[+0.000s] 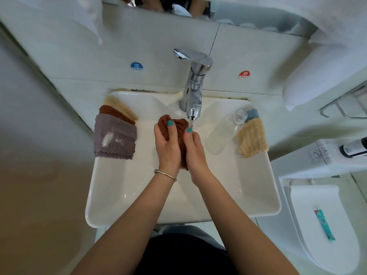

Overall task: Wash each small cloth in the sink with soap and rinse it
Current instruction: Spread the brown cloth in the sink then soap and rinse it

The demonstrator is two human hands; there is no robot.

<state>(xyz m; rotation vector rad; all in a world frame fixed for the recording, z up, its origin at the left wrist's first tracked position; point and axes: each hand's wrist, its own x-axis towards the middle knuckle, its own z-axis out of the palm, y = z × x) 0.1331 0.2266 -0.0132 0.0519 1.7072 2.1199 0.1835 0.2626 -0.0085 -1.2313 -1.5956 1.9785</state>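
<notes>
A bunched brown cloth is squeezed between my left hand and my right hand over the white sink. Both thumbs press on its top. Water runs from the chrome faucet onto my right thumb and the cloth's right edge. On the sink's left rim lies a stack of cloths: purple on top, brown and beige beneath. On the right rim a beige cloth lies over a blue one. A clear plastic bottle lies on its side beside them.
A toilet stands to the right with a teal tube on its lid. A dark bottle rests on the tank. Cold and hot stickers mark the tiled wall behind the faucet.
</notes>
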